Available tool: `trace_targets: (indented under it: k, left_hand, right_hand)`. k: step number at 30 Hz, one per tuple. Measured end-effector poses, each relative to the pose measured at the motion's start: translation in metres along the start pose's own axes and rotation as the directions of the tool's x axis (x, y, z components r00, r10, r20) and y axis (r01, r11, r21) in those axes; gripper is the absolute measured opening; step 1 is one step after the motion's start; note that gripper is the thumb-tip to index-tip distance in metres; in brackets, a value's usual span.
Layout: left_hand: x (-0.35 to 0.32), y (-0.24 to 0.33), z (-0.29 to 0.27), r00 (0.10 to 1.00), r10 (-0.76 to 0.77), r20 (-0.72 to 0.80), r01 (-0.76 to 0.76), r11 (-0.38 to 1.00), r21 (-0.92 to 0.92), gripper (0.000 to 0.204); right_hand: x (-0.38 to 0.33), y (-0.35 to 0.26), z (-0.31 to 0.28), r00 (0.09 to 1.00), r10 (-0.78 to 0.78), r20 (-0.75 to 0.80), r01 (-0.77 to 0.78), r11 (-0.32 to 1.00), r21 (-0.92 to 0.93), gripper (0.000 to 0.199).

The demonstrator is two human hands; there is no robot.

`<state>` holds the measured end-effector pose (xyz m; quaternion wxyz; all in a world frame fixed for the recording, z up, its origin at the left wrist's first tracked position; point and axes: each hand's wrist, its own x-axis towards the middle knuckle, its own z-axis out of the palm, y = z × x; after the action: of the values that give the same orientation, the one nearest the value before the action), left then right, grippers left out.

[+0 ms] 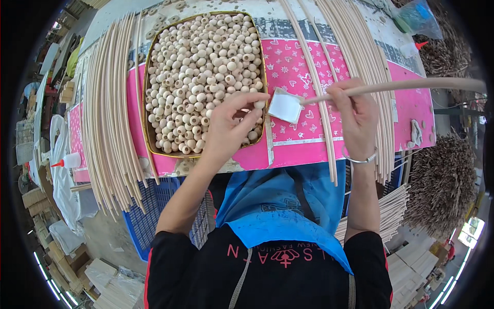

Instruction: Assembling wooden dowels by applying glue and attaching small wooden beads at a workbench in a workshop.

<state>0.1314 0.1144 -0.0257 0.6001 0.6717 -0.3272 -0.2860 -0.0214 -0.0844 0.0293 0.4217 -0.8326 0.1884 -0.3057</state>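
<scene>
My left hand [234,121] pinches a small wooden bead [259,104] between thumb and fingertips, over the right edge of a shallow tray [145,135]. Pale round wooden beads [200,77] with holes fill that tray. In my right hand [355,116] is a long thin wooden rod [401,86], gripped near its left end. The rod's tip is at a small square container [284,106] holding something white; whether it touches the white stuff I cannot make out.
Bundles of wooden rods lie left [109,113] and right [368,67] on the pink patterned table cover [288,56]. A white bottle with a red tip [72,160] is at the left edge. Below stands a blue plastic crate [141,221]. Dark stick bundles [440,185] stand right.
</scene>
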Motion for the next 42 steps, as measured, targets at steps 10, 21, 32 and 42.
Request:
trace_targets:
  k: [10, 21, 32, 42]
  left_hand:
    - [-0.015, -0.005, 0.003, 0.999, -0.026, -0.044, 0.011, 0.951, -0.309, 0.026]
    - [-0.009, 0.001, 0.008, 0.986, -0.160, -0.038, 0.136, 0.922, -0.362, 0.021]
    - [0.016, -0.006, 0.034, 0.996, -0.089, -0.004, 0.084, 0.955, -0.285, 0.023]
    - [0.014, 0.005, 0.043, 0.987, -0.124, 0.103, 0.154, 0.911, -0.382, 0.032]
  right_hand:
    - [0.000, 0.018, 0.051, 0.993, -0.055, 0.105, 0.067, 0.990, -0.121, 0.012]
    - [-0.002, 0.030, 0.027, 0.986, 0.115, -0.124, -0.088, 0.975, 0.203, 0.014]
    - [-0.007, 0.011, -0.005, 0.946, 0.196, -0.259, -0.066, 0.897, 0.437, 0.028]
    - [-0.014, 0.005, -0.004, 0.960, 0.124, -0.249, 0.005, 0.886, 0.463, 0.030]
